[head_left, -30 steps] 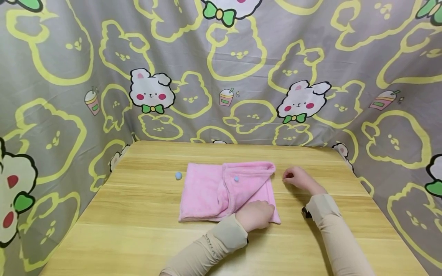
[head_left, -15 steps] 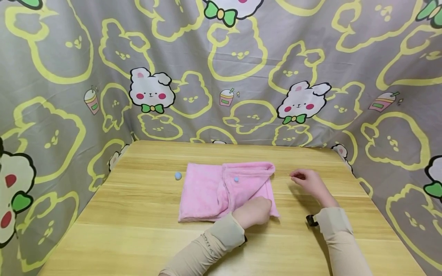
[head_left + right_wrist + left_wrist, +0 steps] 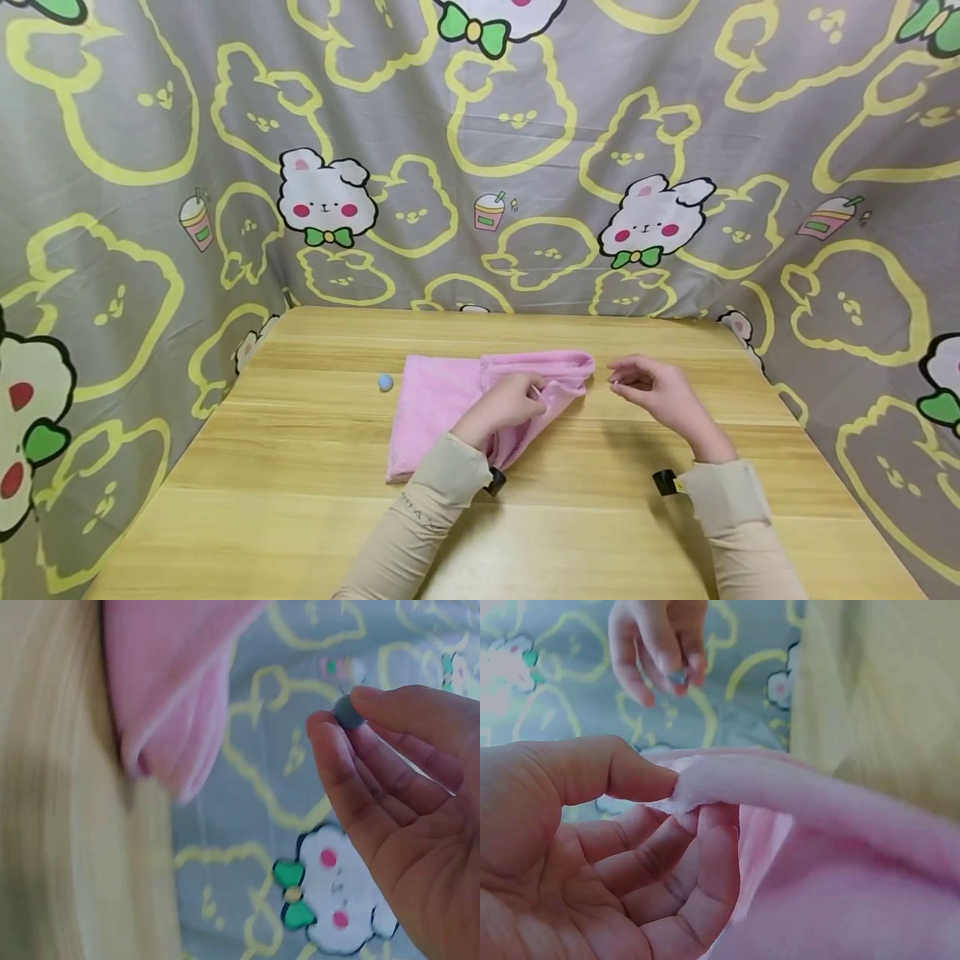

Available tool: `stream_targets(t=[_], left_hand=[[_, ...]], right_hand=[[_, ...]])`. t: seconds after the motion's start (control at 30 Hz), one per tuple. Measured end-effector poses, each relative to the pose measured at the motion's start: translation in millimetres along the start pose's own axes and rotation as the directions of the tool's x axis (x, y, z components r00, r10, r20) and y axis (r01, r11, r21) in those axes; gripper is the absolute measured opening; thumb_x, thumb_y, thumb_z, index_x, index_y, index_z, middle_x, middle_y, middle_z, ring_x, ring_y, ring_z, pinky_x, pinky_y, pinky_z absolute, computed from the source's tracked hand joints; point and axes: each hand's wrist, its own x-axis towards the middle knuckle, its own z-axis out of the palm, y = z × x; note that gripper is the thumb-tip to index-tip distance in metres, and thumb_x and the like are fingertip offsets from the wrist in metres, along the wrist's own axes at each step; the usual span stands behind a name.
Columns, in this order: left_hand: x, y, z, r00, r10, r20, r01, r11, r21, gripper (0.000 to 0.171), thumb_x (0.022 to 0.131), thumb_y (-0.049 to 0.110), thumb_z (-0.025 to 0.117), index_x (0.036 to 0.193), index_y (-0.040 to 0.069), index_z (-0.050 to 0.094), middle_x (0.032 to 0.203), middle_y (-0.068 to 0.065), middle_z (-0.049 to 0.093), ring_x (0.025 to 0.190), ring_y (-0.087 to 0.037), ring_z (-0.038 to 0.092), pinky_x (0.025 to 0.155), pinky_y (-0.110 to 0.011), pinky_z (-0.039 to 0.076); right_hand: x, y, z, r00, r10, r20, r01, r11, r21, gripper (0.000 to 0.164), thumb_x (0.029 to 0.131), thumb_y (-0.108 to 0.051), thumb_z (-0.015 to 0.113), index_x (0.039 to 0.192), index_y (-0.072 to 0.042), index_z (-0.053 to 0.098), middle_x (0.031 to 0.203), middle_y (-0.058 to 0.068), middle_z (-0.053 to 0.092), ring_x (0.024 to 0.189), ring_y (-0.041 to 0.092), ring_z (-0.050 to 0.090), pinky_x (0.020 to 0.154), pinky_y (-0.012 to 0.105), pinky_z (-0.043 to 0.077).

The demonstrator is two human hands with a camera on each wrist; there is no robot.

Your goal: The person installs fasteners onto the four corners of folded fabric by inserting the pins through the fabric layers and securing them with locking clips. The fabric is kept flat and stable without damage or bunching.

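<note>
A folded pink plush cloth [image 3: 435, 408] lies mid-table. My left hand [image 3: 502, 408] pinches its raised edge between thumb and fingers, and the left wrist view shows the fabric [image 3: 780, 787] hanging from that grip. Just right of the cloth, my right hand [image 3: 660, 396] hovers above the table. In the right wrist view its thumb and fingertips pinch a small blue-grey ball [image 3: 349, 712]. Another blue ball [image 3: 385, 382] rests on the table left of the cloth. Part of the cloth is hidden behind my left hand.
The wooden tabletop [image 3: 300, 517] extends around the cloth. A grey curtain [image 3: 420, 108] with yellow outlines and white rabbits stands behind it and along both sides. A black wrist camera [image 3: 664, 482] sits below my right cuff.
My left hand has moved up and left, lifting the cloth's near right corner over its middle. The blue ball on the cloth is now hidden. My right hand has shifted slightly left.
</note>
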Motion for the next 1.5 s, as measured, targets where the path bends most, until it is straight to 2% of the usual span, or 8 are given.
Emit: stream_targets(t=[0.27,0.43,0.63,0.83,0.97,1.13,1.33,1.5], left_hand=[[0.5,-8.4,-11.7,0.999,-0.036,-0.026,0.034,0.994,-0.101,0.03,0.075,0.003,0.055,0.105,0.003,0.058,0.083,-0.006,0.063,0.06,-0.008,0.056,0.054,-0.02,0.049],[-0.8,-6.1,-13.3,0.999,-0.03,-0.031,0.026,0.993,-0.119,0.027,0.075,0.002,0.055,0.102,0.002,0.058,0.081,-0.007,0.063,0.059,-0.008,0.055,0.053,-0.021,0.049],[-2.8,-1.3,-14.1,0.999,-0.023,-0.027,0.02,0.994,-0.109,0.025,0.075,0.002,0.056,0.1,0.002,0.058,0.082,-0.007,0.064,0.062,-0.008,0.055,0.054,-0.02,0.049],[-3.9,2.6,-12.1,0.999,0.001,-0.032,-0.003,0.999,-0.047,0.023,0.074,0.003,0.057,0.097,0.005,0.058,0.08,-0.005,0.063,0.066,-0.007,0.055,0.058,-0.018,0.047],[-5.8,7.3,-9.5,0.999,0.016,-0.032,-0.016,1.0,-0.008,0.021,0.075,0.003,0.058,0.095,0.006,0.06,0.08,-0.003,0.063,0.071,-0.008,0.055,0.062,-0.018,0.046],[-8.5,13.8,-5.8,0.999,0.04,-0.036,-0.039,0.999,0.038,0.016,0.079,0.005,0.059,0.094,0.009,0.063,0.08,0.0,0.064,0.071,-0.007,0.056,0.062,-0.017,0.045],[-14.4,24.8,-0.4,0.993,0.098,-0.072,-0.083,0.979,0.188,0.007,0.081,0.013,0.062,0.086,0.013,0.067,0.079,0.005,0.066,0.069,-0.003,0.055,0.062,-0.015,0.043],[-19.7,33.5,1.1,0.992,0.099,-0.078,-0.077,0.967,0.245,0.006,0.083,0.018,0.061,0.084,0.014,0.066,0.078,0.005,0.066,0.07,-0.005,0.057,0.063,-0.016,0.044]], right_hand=[[1.8,-24.2,28.9,0.989,0.009,0.149,-0.023,0.995,0.092,0.033,0.079,-0.013,0.067,0.111,-0.008,0.059,0.087,0.006,0.066,0.078,0.009,0.062,0.066,0.022,0.052],[4.2,-25.2,46.8,0.989,-0.024,0.149,0.013,0.997,0.078,0.042,0.078,-0.007,0.067,0.118,-0.01,0.055,0.086,0.006,0.066,0.076,0.008,0.062,0.065,0.022,0.052],[5.6,-21.9,55.3,0.994,0.011,0.113,-0.021,0.997,0.08,0.051,0.077,-0.006,0.067,0.124,-0.016,0.05,0.083,0.002,0.065,0.075,0.008,0.062,0.066,0.021,0.052],[6.1,-22.9,60.2,0.995,-0.03,0.094,0.019,0.993,0.116,0.054,0.076,-0.001,0.067,0.125,-0.013,0.049,0.082,0.005,0.066,0.076,0.011,0.063,0.066,0.022,0.053],[6.0,-24.2,65.3,0.995,-0.056,0.078,0.046,0.992,0.115,0.051,0.076,-0.001,0.067,0.123,-0.01,0.051,0.084,0.009,0.066,0.077,0.015,0.064,0.068,0.02,0.052],[6.6,-20.1,73.2,0.993,-0.107,0.046,0.098,0.983,0.154,0.046,0.075,-0.001,0.068,0.119,-0.005,0.055,0.089,0.013,0.067,0.077,0.023,0.065,0.068,0.025,0.054],[4.5,-17.9,77.5,0.993,-0.119,-0.028,0.121,0.988,0.094,0.03,0.075,-0.01,0.07,0.104,-0.008,0.064,0.09,0.008,0.069,0.077,0.008,0.064,0.068,0.021,0.053],[3.9,-14.4,80.1,0.988,-0.143,-0.063,0.148,0.985,0.088,0.02,0.074,-0.004,0.07,0.092,-0.011,0.066,0.088,0.005,0.068,0.077,0.0,0.06,0.066,0.021,0.053]])
